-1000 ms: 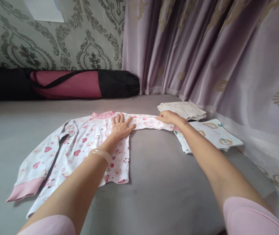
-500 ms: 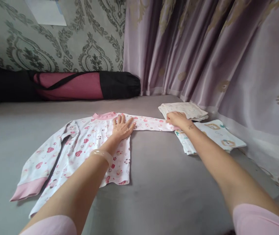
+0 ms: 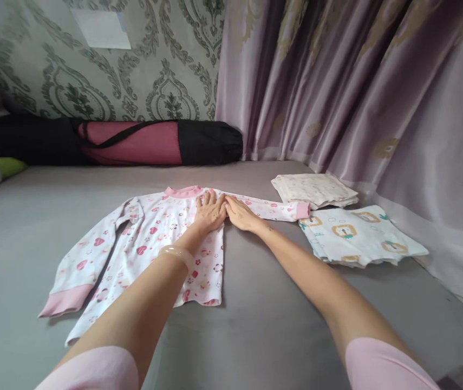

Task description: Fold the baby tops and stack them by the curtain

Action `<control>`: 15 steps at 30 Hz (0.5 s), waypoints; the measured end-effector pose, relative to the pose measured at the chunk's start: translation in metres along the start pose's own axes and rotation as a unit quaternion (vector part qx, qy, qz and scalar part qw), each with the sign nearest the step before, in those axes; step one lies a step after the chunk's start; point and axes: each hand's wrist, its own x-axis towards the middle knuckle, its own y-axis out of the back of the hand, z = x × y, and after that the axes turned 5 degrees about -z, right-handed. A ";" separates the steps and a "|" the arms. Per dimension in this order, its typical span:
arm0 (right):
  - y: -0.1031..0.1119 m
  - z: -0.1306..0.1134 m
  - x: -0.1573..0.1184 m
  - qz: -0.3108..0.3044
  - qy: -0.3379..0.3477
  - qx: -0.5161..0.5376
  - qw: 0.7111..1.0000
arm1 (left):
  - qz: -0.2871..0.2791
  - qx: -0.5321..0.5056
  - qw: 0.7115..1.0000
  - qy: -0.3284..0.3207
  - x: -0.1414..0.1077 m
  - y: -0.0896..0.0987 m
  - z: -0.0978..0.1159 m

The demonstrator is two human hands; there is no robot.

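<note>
A white long-sleeved shirt (image 3: 158,233) with pink hearts and a pink collar lies spread on the grey sheet. Its right-hand sleeve stretches straight out sideways, while the other slants down to the left. My left hand (image 3: 210,210) rests flat on the shirt near the shoulder, fingers spread. Right beside it, my right hand (image 3: 241,213) lies on the top of the outstretched sleeve, fingers extended and nearly meeting my left hand. The pink cuff (image 3: 303,210) of that sleeve touches the edge of a folded lion-print cloth (image 3: 361,233).
A folded pale cloth stack (image 3: 314,189) sits behind the lion-print cloth. Along the patterned wall lies a black and maroon rolled bag (image 3: 134,143). Purple curtains (image 3: 337,81) hang at the right. A green item (image 3: 7,166) is at the far left.
My right hand has let go of the cuff and moved left along the sleeve to beside my left hand. My left hand stays on the shirt. The view has shifted slightly left.
</note>
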 end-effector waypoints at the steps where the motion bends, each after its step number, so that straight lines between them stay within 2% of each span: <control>1: -0.004 -0.002 0.003 -0.005 -0.029 0.009 1.000 | 0.002 -0.002 1.000 0.003 -0.001 0.001 0.000; 4: -0.006 0.001 0.001 -0.029 -0.106 -0.029 0.994 | 0.011 -0.001 1.000 0.008 -0.001 0.001 0.001; 10: -0.005 0.017 -0.008 -0.010 -0.162 -0.136 0.977 | 0.012 -0.054 0.998 0.011 0.008 -0.005 0.001; 12: -0.007 0.018 -0.007 -0.004 -0.161 -0.154 0.975 | -0.002 -0.090 0.996 0.011 0.009 0.001 -0.001; 15: -0.009 0.018 -0.005 -0.004 -0.164 -0.168 0.972 | -0.057 -0.176 0.983 -0.011 0.002 0.022 -0.009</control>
